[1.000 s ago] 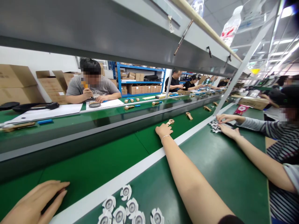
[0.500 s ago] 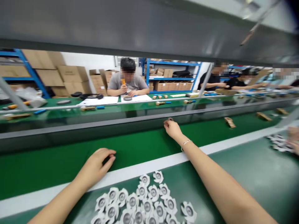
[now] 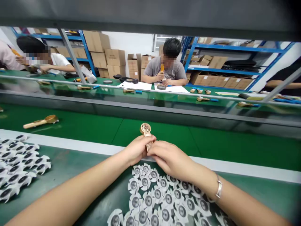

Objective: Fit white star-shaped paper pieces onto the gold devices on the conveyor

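Observation:
A gold-coloured handheld fan shell (image 3: 145,128) with a round head and a short handle stands between my hands, head pointing away from me. My left hand (image 3: 138,149) is closed around its handle from the left, thumb on top. From the right, my right hand (image 3: 171,157) has its fingers closed at the handle's lower end, partly hiding it. Right below my hands lie many white fan blades (image 3: 148,199) with dark round hubs, loosely spread on the green table (image 3: 89,185).
Another gold fan shell (image 3: 41,121) lies on the green conveyor belt (image 3: 94,128) to the left. More white fan blades (image 3: 16,169) cover the table's left side. Beyond the metal divider (image 3: 164,110), a person (image 3: 164,70) works opposite. A grey shelf (image 3: 150,15) overhangs the top.
My view has swung left. My hands, apart half a second ago with the right reaching over the belt, are now together on a gold fan shell above the belt's near edge.

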A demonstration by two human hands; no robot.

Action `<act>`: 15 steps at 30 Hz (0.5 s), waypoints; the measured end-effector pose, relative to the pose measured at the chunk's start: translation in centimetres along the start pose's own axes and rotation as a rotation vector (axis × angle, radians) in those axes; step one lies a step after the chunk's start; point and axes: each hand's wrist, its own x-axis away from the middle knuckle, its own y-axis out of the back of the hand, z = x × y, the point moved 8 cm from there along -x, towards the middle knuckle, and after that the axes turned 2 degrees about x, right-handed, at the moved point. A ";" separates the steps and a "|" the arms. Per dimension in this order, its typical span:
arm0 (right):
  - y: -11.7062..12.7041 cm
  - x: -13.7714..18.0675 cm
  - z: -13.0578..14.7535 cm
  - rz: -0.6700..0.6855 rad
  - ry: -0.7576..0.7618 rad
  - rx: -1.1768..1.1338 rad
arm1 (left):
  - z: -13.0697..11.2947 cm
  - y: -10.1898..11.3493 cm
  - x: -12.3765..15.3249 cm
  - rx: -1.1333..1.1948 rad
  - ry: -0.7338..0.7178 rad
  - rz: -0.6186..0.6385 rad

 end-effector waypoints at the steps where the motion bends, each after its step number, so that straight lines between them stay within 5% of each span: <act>1: 0.1 0.0 -0.4 0.028 -0.022 -0.019 | -0.1 0.6 -0.2 0.012 -0.029 -0.023; 4: 1.3 0.7 -2.7 0.149 -0.152 -0.035 | -0.5 2.1 -1.0 0.034 -0.071 -0.047; 10: 1.0 4.9 -7.5 0.645 -0.470 -0.089 | -0.5 2.4 -1.2 0.025 -0.050 -0.045; 15: 0.6 5.0 -7.3 0.662 -0.502 -0.132 | -0.1 2.0 -1.3 0.032 -0.030 -0.016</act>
